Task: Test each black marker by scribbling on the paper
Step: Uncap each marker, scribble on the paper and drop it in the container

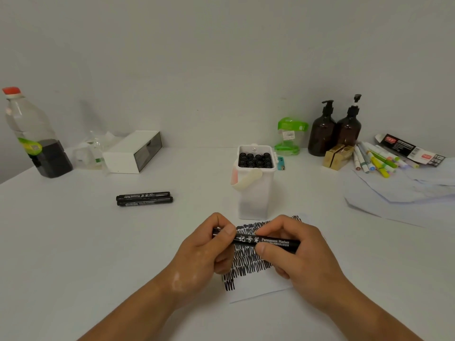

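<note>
White table (73,242), plain wall behind. Two black markers (144,198) lie side by side, touching, at 10 o'clock from the hands. Left hand (206,252) pinches one end of a third marker (266,241); right hand (302,249) grips the other end, over the scribbled paper (261,289). Marker tub (254,193) stands at 12 o'clock.

"记号笔" and "Permanent Marker" in white on the marker (248,240) between left hand (202,254) and right hand (302,252), finer line beneath unreadable, print on two markers (144,199) beyond the left hand too small to read
</note>
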A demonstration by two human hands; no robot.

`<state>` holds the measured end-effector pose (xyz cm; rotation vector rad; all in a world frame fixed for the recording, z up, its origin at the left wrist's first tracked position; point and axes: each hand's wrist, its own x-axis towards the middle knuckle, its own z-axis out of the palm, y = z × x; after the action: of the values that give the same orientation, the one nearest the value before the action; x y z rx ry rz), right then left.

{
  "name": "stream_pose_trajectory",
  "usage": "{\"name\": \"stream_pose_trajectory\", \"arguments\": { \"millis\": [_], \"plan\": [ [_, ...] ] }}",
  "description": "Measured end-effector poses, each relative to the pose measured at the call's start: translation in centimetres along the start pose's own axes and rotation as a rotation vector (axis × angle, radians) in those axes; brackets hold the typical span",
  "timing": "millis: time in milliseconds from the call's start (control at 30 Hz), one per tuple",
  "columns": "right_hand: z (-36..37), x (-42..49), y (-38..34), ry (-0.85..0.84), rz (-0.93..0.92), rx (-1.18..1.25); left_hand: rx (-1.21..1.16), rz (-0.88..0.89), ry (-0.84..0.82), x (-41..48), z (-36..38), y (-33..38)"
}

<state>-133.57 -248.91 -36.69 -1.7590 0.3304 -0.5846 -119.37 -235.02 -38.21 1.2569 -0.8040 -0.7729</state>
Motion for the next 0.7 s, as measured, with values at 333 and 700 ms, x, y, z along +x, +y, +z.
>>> {"name": "stream_pose_trajectory", "arguments": {
  "millis": [333,700],
  "plan": [
    [0.52,-0.09,0.0,0.057,-0.043,0.006,-0.014,0.036,-0.048,-0.14,0.12,0.27],
    [0.73,0.05,0.08,0.03,-0.064,0.051,-0.037,0.074,-0.069,-0.08,-0.07,0.31]
  ]
}}
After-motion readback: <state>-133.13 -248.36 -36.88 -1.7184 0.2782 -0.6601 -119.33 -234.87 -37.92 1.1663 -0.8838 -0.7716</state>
